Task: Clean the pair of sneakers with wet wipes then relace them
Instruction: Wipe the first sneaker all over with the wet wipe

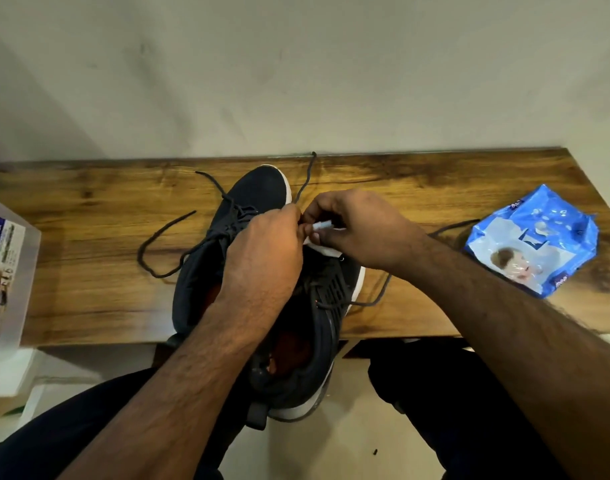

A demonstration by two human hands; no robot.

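While the two dark sneakers [255,216] sit mid-worktop [89,244], the left hand [265,251] and right hand [352,226] both pinch a white wet wipe [322,245] above them. The blue wipes pack [535,240] lies at right; a clear plastic box [5,271] stands at left, its contents unclear.

Take the two sneakers [262,271] at mid-desk [89,289] as your landmark. Left of them, loose laces [158,244] sprawl over the wood, with bare desk beyond up to the plastic box [5,271] at the edge. Right of them, you have open wood until the blue wipes pack [535,240], crossed by one lace.
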